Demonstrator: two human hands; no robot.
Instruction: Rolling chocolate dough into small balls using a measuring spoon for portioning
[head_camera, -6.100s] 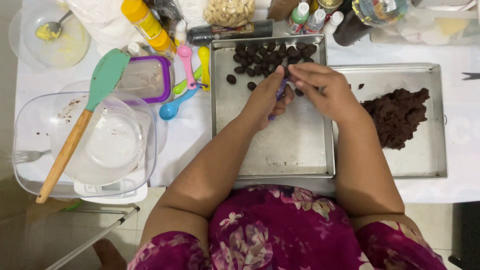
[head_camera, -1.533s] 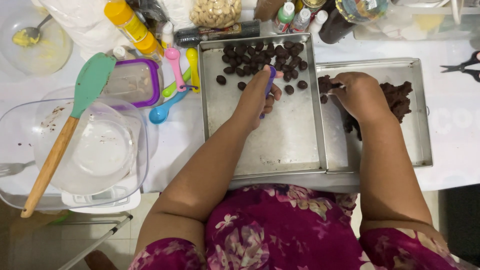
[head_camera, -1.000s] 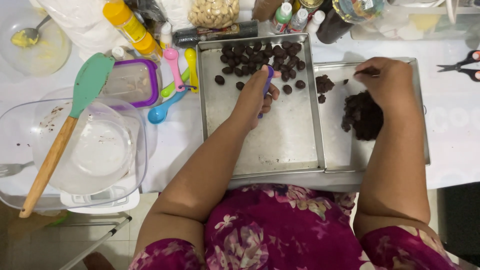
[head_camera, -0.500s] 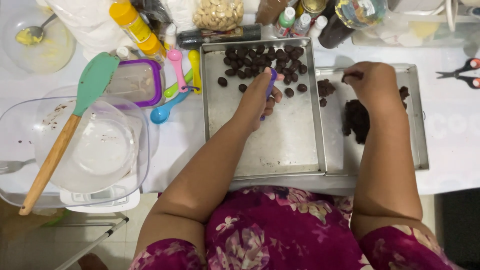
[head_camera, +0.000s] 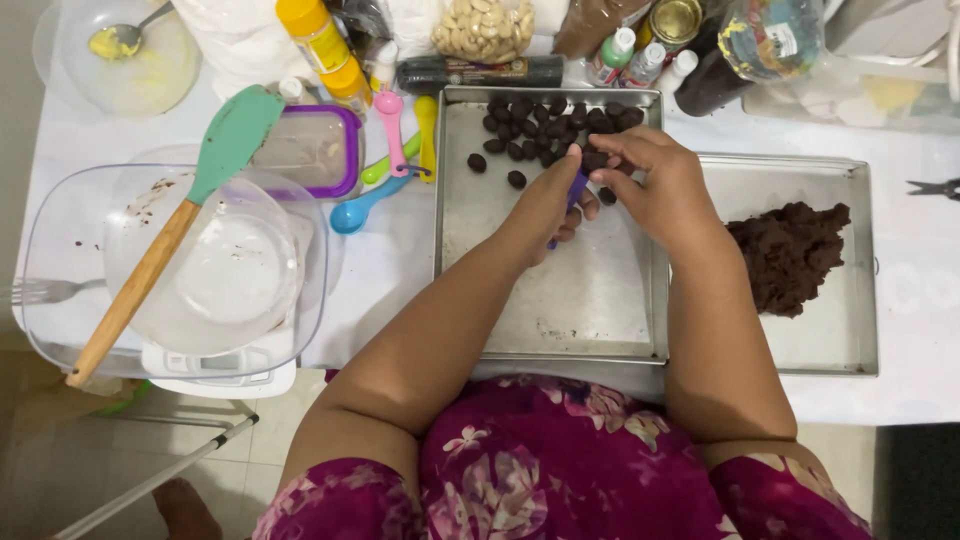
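Head view: both hands' fingers (head_camera: 640, 150) pinching a dark ball (head_camera: 597, 160) over steel tray (head_camera: 560, 300), yellow bottle (head_camera: 322, 42) behind.

Dark brown dough balls (head_camera: 545, 135) on a silver tray (head_camera: 560, 300), teal spatula (head_camera: 232, 140), magenta floral dress (head_camera: 560, 470).

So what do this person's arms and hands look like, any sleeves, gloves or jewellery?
Both arms are bare all the way up, with no sleeves showing. The left hand and right hand wear no gloves; no rings or wristbands are visible. Below is a magenta floral-print garment.
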